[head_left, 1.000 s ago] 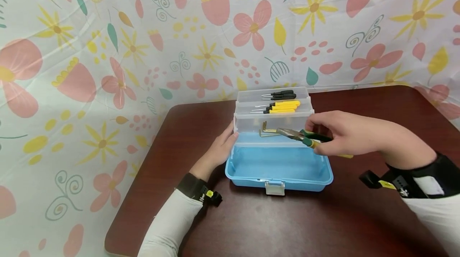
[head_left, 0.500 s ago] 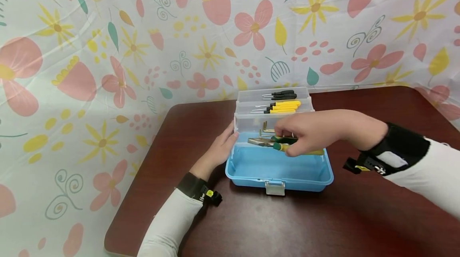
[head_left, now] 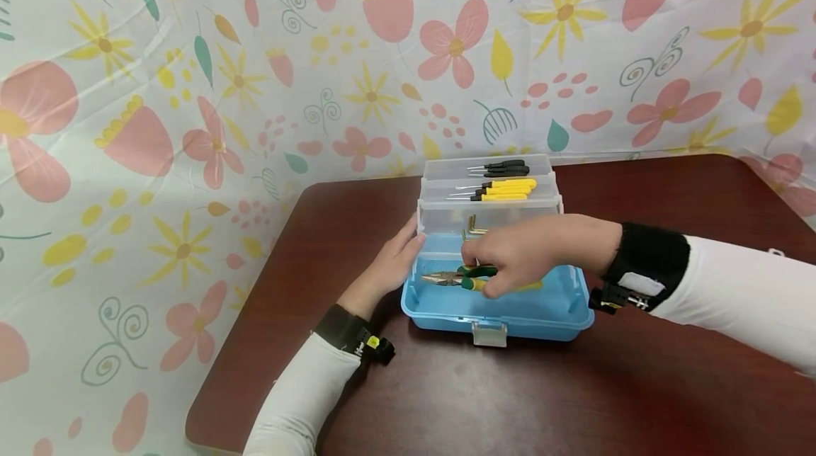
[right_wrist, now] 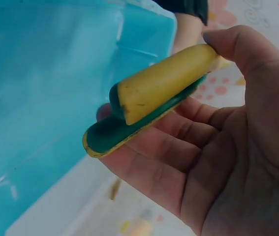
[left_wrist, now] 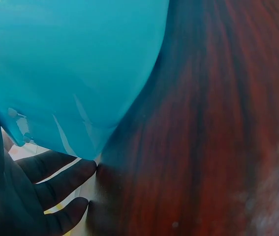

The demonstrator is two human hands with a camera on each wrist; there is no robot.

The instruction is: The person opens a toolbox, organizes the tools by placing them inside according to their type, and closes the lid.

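A light blue toolbox point(head_left: 440, 323) stands with its lid and trays folded back. Between thumb and fingers, my right hand point(head_left: 523, 251) grips combination pliers point(head_left: 444, 278) above the deep lower compartment, their metal nose pointing left. In the right wrist view the yellow and green pliers handles point(right_wrist: 166, 81) lie across the fingers, with the blue compartment wall beyond. My left hand point(head_left: 392, 261) rests against the toolbox's left side, fingers extended. Seen from the left wrist, those fingers point(left_wrist: 63, 189) spread along the blue outer wall point(left_wrist: 75, 69), just above the table.
Clear tiered trays point(head_left: 440, 171) rise at the back of the box. They hold black screwdrivers point(head_left: 506, 170), yellow-handled screwdrivers point(head_left: 513, 189) and brass-coloured hex keys point(head_left: 473, 225). A white latch point(head_left: 489, 335) hangs at the front. The dark wooden table point(head_left: 484, 399) meets a flower-patterned cloth point(head_left: 255, 88).
My right hand has carried the pliers left and down, from beside the hex key tray to over the lower compartment. The left hand has stayed at the box's side.
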